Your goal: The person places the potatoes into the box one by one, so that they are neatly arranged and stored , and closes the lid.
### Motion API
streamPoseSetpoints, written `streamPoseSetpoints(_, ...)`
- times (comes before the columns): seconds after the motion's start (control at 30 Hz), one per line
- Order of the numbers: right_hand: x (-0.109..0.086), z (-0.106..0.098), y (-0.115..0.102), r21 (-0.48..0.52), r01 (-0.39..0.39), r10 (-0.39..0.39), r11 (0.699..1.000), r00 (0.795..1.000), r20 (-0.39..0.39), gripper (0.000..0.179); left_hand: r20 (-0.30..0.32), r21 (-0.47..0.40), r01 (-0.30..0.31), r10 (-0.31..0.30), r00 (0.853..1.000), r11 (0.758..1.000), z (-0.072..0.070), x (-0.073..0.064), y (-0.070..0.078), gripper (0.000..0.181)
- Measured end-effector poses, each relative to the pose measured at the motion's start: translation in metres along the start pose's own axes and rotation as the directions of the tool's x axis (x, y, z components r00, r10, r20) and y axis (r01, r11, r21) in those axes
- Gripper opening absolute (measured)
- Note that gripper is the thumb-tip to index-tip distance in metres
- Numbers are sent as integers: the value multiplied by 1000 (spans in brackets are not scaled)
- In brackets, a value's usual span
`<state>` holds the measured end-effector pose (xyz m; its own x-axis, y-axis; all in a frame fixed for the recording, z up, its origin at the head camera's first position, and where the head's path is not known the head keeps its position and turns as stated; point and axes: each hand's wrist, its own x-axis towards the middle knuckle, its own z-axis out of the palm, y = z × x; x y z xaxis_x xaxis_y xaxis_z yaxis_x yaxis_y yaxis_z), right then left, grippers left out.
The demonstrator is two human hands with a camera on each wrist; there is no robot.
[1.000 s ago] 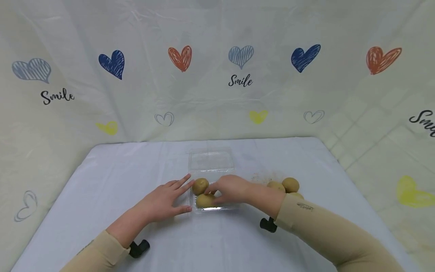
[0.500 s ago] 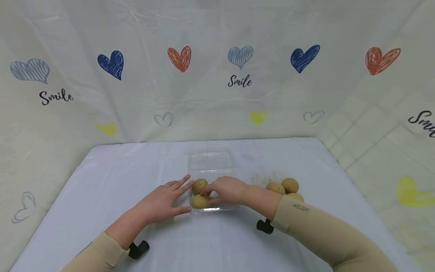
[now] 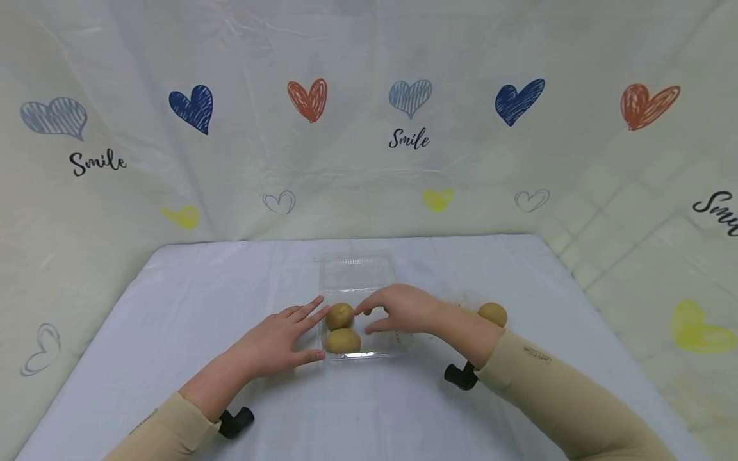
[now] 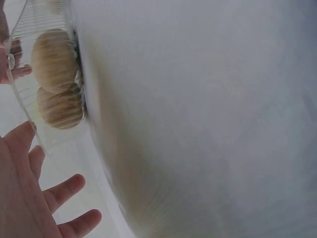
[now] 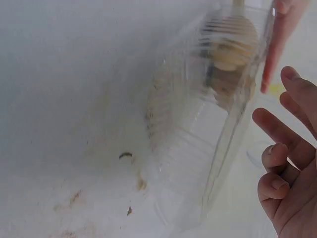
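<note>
Two potatoes, a rounder one and a longer one, lie at the left side of a clear plastic clamshell box. Its lid is raised at the back. My left hand spreads its fingers along the box's left edge, thumb near the front corner. Over the box, my right hand has thumb and forefinger apart, with nothing held between them. A bit of brown shows beneath its fingers, mostly hidden. In the left wrist view both potatoes show through the ribbed wall.
Another potato sits on the white cloth right of the box, beyond my right forearm, which covers the spot beside it. Brown dirt specks dot the cloth near the box. A printed curtain hangs behind the table.
My right hand has let go of the longer potato, which was shifted left against the box's side, and has drawn back up and to the right. The left hand stays put.
</note>
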<state>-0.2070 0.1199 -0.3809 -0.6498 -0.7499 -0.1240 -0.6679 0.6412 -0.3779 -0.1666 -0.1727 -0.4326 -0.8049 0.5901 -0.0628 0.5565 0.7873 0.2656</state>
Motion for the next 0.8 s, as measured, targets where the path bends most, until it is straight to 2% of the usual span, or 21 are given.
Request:
streamPoseSetpoints(0.23, -16, -12, 14, 36, -30, 31, 999, 998, -55, 37, -9, 12, -7, 7, 1000, 1000, 1, 0, 0, 84)
streamPoseSetpoints(0.4, -32, -21, 26, 47, -105, 107, 993, 992, -63, 36, -13, 11, -8, 8, 1000, 1000, 1, 0, 0, 84)
streamPoseSetpoints(0.6, -55, -25, 46, 57, -218, 221, 974, 972, -73, 36, -3, 17, -6, 6, 1000, 1000, 1, 1, 0, 85)
streamPoseSetpoints(0.8, -87, -28, 66, 97, -306, 314, 947, 947, -73, 37, -5, 12, -9, 9, 1000, 1000, 1, 1, -1, 85)
